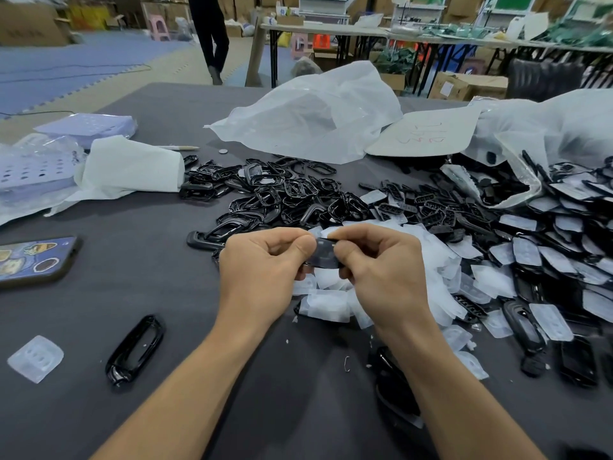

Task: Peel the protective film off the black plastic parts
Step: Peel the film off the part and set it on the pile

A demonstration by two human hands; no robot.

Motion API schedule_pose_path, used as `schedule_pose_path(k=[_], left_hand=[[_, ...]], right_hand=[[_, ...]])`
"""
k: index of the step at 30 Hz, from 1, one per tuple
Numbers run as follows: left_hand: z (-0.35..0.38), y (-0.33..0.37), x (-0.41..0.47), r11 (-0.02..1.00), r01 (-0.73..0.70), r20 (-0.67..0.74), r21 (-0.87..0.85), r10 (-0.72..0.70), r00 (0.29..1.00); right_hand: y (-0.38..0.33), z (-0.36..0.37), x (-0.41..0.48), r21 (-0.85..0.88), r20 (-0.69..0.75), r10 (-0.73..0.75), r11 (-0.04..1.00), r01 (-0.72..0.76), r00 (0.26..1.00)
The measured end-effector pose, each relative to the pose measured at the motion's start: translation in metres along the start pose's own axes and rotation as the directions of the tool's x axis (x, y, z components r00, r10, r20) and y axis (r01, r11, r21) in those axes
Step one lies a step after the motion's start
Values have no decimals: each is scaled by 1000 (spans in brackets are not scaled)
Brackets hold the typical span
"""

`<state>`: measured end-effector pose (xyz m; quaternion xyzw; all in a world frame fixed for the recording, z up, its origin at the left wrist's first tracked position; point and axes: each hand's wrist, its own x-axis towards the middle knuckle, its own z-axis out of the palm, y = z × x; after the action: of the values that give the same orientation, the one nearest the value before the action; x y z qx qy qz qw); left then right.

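Both our left hand (262,260) and right hand (381,263) pinch one black part (324,255); next we likely must lift its film edge.

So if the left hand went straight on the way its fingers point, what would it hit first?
Most likely the right hand: the left hand points across at it, and only the small black part that both hands pinch lies between them. Depth is hard to judge, though.

Table (149,287) left edge: phone (36,257). Front-left: loose frame (135,350), film piece (35,358) left of it. Centre to right edge: parts heap (431,210). Far edge: bags (315,114).
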<state>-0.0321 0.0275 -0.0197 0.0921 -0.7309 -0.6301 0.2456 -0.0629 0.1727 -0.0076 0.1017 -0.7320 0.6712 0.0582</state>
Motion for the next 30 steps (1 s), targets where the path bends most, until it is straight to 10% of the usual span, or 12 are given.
schedule_pose_path(k=[9, 30], left_hand=[[-2, -2, 5, 993, 119, 133, 21, -121, 984], [-7, 4, 5, 937, 325, 218, -131, -292, 931]], right_hand=[[4, -1, 2, -156, -19, -53, 987, 49, 998], [9, -3, 12, 101, 44, 74, 992, -78, 996]])
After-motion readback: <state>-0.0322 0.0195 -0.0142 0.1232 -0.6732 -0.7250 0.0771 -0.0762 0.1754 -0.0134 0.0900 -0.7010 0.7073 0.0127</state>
